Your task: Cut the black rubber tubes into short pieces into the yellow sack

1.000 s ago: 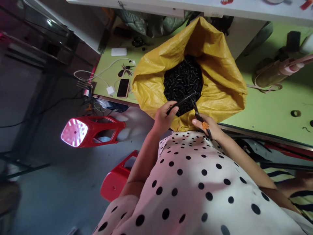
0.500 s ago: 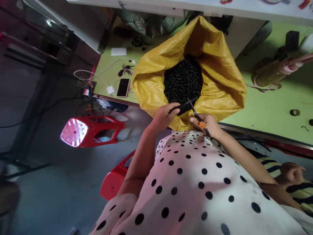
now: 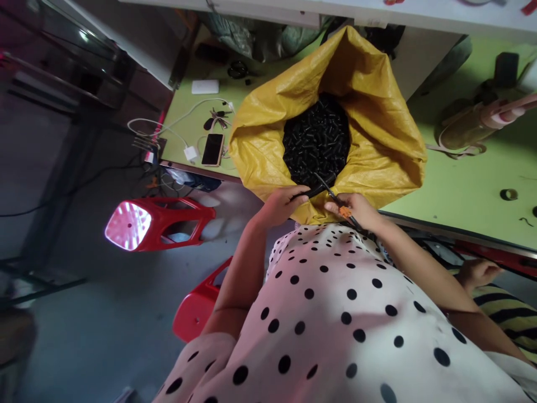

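A yellow woven sack stands wide open in front of me, with many short black tube pieces inside. At its near rim, my left hand is closed on one end of a longer black tube, which looks ribbed. My right hand grips a pair of scissors with orange and dark handles. Their thin blades point up and left over the sack's mouth and cross the tube. Whether the blades are fully closed is hard to see.
On the green table lie a phone, keys, a white charger, black scissors and a tape roll. A bottle stands right. Red stools are left. Another person's hand is at lower right.
The scissors' blades have shifted slightly left and lower across the tube. The tube's free end sits a little lower. The other person's hand has moved left and up.
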A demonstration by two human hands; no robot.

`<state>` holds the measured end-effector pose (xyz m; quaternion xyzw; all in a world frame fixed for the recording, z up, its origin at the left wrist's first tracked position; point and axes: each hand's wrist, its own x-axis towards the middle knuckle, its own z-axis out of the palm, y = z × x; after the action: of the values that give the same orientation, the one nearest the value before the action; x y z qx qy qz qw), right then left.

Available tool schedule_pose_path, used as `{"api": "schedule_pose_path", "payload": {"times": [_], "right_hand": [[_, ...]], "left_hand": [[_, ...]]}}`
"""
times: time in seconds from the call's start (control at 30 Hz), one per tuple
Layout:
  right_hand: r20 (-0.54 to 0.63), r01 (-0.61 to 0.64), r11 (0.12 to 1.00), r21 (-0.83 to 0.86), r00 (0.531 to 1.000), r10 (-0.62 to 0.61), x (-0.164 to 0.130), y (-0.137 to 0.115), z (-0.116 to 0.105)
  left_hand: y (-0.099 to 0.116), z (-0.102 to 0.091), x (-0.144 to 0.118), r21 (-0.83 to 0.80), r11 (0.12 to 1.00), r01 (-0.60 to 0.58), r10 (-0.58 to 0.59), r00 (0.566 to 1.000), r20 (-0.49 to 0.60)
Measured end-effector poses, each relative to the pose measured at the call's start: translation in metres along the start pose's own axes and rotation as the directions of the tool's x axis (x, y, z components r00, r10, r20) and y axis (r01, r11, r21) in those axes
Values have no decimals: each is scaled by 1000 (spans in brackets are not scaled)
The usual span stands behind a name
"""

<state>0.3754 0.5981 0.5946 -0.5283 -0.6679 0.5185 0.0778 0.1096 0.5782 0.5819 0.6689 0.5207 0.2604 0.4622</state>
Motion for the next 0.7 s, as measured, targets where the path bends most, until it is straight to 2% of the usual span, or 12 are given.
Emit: {"api": "schedule_pose_path", "payload": {"times": [0.07,0.17,0.23,0.3,0.37,0.47,0.57,0.63,0.7], "right_hand": [[-61,-4,1000,-17,998,3,1,1,1],[-130,12,999,44,991,-6,0,3,4],[-152,38,981,192,988,-9,0,2,5],[-177,74,927,369,984,-8,2,-4,6],[-236,123,870,477,972,-8,6,-13,5],[-401,214,848,486,916,-1,11,-27,-3],[-520,272,865,421,854,-16,8,-28,-18],[-485,241,896,373,874,-33,1,-19,-24],[-363,151,932,329,932,-23,-8,-4,-24]], "left_hand": [[0,1,2,-12,1000,7,-7,1000,-13],[3,6,2,-24,999,38,-40,994,-100],[7,11,1,-34,999,41,-45,990,-134],[14,20,0,-57,998,13,-19,995,-97],[20,30,0,-111,994,-23,18,999,-48],[25,42,1,-223,975,-9,-3,999,-54],[24,42,1,-227,973,28,-62,988,-144],[22,36,0,-186,982,14,-61,966,-252],[20,30,0,-166,986,-16,-43,939,-342]]}}
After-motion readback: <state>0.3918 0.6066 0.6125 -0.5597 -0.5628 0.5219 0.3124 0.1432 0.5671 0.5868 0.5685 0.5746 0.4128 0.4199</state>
